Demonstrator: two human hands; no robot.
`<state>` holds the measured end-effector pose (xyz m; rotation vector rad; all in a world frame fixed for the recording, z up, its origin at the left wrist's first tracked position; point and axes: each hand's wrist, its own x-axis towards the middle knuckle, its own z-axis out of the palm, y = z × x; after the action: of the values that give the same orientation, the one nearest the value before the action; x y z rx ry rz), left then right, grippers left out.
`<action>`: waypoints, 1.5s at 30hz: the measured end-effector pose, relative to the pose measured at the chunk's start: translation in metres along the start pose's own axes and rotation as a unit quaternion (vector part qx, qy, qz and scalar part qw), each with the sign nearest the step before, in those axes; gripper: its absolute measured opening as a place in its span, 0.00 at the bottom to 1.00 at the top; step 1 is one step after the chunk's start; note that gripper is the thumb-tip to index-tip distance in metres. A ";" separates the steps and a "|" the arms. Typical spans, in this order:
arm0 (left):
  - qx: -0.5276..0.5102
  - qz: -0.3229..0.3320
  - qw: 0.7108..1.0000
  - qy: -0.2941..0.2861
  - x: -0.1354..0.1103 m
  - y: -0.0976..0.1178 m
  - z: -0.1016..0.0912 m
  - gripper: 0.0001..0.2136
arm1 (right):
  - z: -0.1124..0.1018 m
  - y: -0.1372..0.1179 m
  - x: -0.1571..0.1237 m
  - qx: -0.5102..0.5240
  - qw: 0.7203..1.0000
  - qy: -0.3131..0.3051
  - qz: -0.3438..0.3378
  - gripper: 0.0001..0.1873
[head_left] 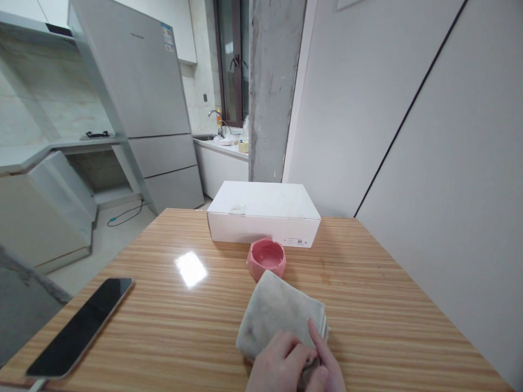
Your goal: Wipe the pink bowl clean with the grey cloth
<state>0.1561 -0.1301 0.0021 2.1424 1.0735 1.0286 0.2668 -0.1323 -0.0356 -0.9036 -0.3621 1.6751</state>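
- Grey cloth point(278, 311): folded, on wood-grain table point(188, 342), near side of white box point(262, 230) (landmark), pink bowl point(254, 266) btwn.
- L hand point(275, 368): near side of box, beyond cloth's far edge, at its near edge; fingers curled, can't tell if gripping.
- R hand point(332, 373): beside L hand, one finger out along cloth's R edge; grip can't tell.
- Dark-grey bit point(309, 370) btwn hands, mostly hidden, ID unclear.
- Phone point(81, 327): well L of box, nearer viewer, w/ white cable point(37, 386).
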 end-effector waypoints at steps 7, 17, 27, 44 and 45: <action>-0.029 0.011 0.994 0.104 0.067 -0.024 -0.076 0.18 | -0.004 -0.042 -0.004 0.151 0.981 0.111 0.041 0.14; -0.161 -0.099 0.982 0.026 0.106 -0.112 -0.060 0.46 | 0.016 -0.112 0.027 0.079 0.930 0.261 -0.245 0.18; -0.187 -0.106 0.976 0.026 0.113 -0.119 -0.054 0.34 | 0.042 -0.070 0.118 -0.587 0.624 -0.141 -0.497 0.15; -0.640 -0.231 0.732 -0.017 0.104 -0.095 -0.054 0.23 | 0.028 -0.077 0.114 -0.584 0.333 -0.265 -0.691 0.22; -0.638 -0.247 0.729 -0.032 0.104 -0.095 -0.055 0.25 | 0.030 -0.077 0.111 -0.585 0.315 -0.280 -0.692 0.23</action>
<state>0.1114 0.0148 0.0061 0.6924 0.5001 0.9422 0.2911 0.0013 -0.0069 -0.3697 -2.2489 -0.3788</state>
